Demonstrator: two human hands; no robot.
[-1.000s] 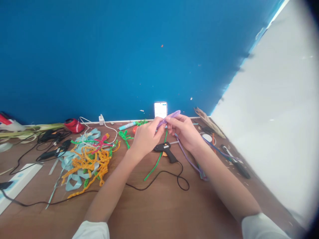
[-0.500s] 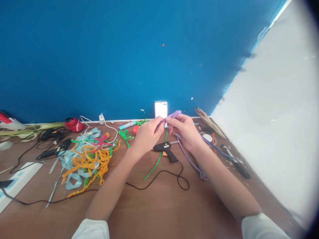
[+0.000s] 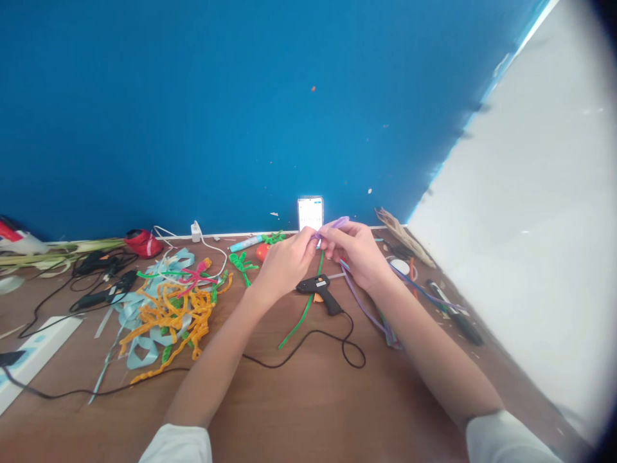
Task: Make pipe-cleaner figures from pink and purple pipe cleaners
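Both hands meet above the table in front of a lit phone [image 3: 310, 211] that leans on the wall. My left hand [image 3: 289, 260] pinches one end of a purple pipe cleaner [image 3: 341, 222]. My right hand [image 3: 354, 254] is closed on the same pipe cleaner, whose looped part sticks up past the fingers. Fingertips hide the spot where it is gripped. Below the hands lie a black hot glue gun [image 3: 321, 289] and a green pipe cleaner [image 3: 303, 318]. More purple strands [image 3: 361, 301] run along the table under my right forearm.
At left sits a tangled heap of orange pipe cleaners [image 3: 168, 315] and pale blue ribbon [image 3: 137, 308], near a white power strip [image 3: 36, 360]. A glue-gun cord [image 3: 299, 341] loops across the table. A black-handled cutter [image 3: 465, 325] and dried husks [image 3: 405, 235] lie at right.
The purple loop above my right hand has dipped slightly and turned a little. Both hands keep nearly the same place, still pinching it.
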